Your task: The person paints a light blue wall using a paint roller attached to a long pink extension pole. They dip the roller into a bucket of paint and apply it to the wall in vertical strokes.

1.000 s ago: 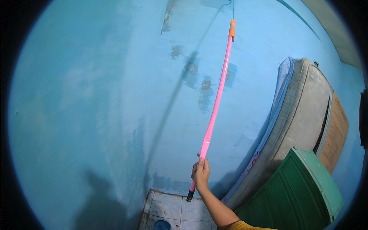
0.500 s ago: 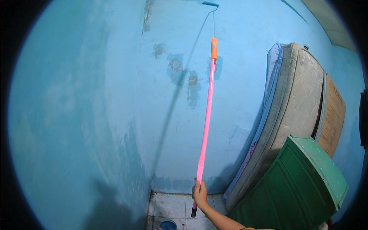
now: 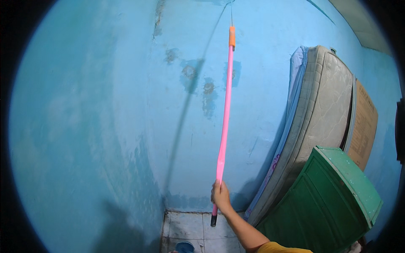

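Observation:
My right hand (image 3: 220, 195) is wrapped around the lower part of a long pink pole (image 3: 226, 109), just above its black end cap (image 3: 214, 221). The pole rises almost upright before the blue wall (image 3: 261, 105). Its top is joined to the orange handle (image 3: 232, 37) of a paint roller, whose thin metal rod (image 3: 231, 14) runs up to the picture's top edge. The roller head itself is cut off there. Darker patches with rough grey spots (image 3: 209, 87) mark the wall beside the pole. My left hand is out of view.
On the right, a mattress (image 3: 327, 92) and a large cardboard piece (image 3: 363, 122) lean by the wall. A green cabinet (image 3: 312, 198) stands tilted in view before them. Below, a blue bucket (image 3: 184, 247) sits on the white tiled floor (image 3: 185, 225).
My right hand has pushed the pole upward, and the roller head has left the picture at the top. More of my forearm and a yellow sleeve now show.

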The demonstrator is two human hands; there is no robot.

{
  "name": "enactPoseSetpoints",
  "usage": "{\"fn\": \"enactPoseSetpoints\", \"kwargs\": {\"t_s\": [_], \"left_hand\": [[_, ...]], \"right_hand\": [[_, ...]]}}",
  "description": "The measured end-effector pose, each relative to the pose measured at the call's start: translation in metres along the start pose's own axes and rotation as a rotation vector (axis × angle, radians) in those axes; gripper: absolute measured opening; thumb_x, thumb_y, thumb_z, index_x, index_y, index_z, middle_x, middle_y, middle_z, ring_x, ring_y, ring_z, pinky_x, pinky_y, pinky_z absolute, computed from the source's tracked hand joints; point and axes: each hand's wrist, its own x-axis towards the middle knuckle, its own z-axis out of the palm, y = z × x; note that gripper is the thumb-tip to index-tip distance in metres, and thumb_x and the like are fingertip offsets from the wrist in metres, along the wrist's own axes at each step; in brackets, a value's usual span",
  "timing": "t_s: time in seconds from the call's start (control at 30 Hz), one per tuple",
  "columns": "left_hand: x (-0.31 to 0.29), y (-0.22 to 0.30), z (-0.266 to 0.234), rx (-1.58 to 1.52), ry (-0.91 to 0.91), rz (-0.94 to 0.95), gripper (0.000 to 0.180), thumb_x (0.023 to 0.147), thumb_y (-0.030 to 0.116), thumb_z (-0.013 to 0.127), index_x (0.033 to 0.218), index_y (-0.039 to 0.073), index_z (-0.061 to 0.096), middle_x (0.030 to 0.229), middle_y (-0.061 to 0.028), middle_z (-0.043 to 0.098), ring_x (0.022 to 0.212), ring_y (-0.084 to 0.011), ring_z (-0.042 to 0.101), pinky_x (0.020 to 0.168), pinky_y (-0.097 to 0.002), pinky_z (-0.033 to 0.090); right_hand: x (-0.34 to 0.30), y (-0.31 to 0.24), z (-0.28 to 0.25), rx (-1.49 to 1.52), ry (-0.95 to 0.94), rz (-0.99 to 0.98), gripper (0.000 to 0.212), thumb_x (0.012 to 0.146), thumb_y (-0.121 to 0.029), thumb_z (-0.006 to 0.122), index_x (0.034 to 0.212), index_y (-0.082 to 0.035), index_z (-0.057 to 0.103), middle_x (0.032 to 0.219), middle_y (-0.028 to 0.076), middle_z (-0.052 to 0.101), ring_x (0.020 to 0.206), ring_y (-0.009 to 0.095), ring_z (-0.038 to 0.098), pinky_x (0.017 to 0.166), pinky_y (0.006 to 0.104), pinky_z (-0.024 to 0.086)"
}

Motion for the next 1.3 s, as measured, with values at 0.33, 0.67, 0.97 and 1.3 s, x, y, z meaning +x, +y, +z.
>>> {"fn": "enactPoseSetpoints", "kwargs": {"t_s": [0.33, 0.67, 0.97, 1.3], "left_hand": [[0.007, -0.031, 0.001, -0.109, -0.091, -0.145, 0.046, 0.091, 0.050, 0.053, 0.105, 0.007, 0.061, 0.102, -0.0191, 0.064, 0.092, -0.0280, 0.060, 0.081, -0.0460, 0.046], [-0.001, -0.011, -0.002, -0.127, 0.077, -0.097, 0.034, 0.094, 0.037, 0.053, 0.106, 0.006, 0.059, 0.092, -0.0132, 0.064, 0.078, -0.0240, 0.062, 0.068, -0.0395, 0.050], [-0.064, 0.039, -0.008, -0.293, 0.129, -0.090, 0.030, 0.098, 0.031, 0.050, 0.109, 0.004, 0.055, 0.088, -0.0110, 0.063, 0.073, -0.0230, 0.063, 0.064, -0.0373, 0.053], [-0.007, -0.043, -0.028, -0.091, 0.103, -0.111, 0.036, 0.098, 0.036, 0.048, 0.113, 0.004, 0.053, 0.096, -0.0116, 0.062, 0.087, -0.0249, 0.062, 0.072, -0.0452, 0.051]], "right_hand": [[0.046, -0.049, 0.009, 0.076, -0.054, -0.030, 0.040, 0.101, -0.046, 0.040, 0.091, -0.007, 0.045, 0.059, 0.001, 0.042, 0.040, 0.012, 0.042, 0.036, 0.0288, 0.037], [0.192, -0.254, 0.015, 0.187, -0.133, -0.167, 0.049, 0.099, -0.050, 0.042, 0.097, -0.001, 0.046, 0.059, 0.000, 0.038, 0.041, 0.011, 0.036, 0.039, 0.0293, 0.034], [0.193, -0.239, 0.017, 0.155, -0.114, -0.156, 0.048, 0.099, -0.050, 0.042, 0.093, -0.002, 0.047, 0.060, 0.001, 0.040, 0.041, 0.013, 0.039, 0.039, 0.0302, 0.037], [0.047, -0.030, 0.024, 0.106, 0.003, -0.087, 0.044, 0.100, -0.047, 0.040, 0.083, -0.007, 0.046, 0.051, -0.002, 0.037, 0.036, 0.009, 0.036, 0.034, 0.0265, 0.032]]}}
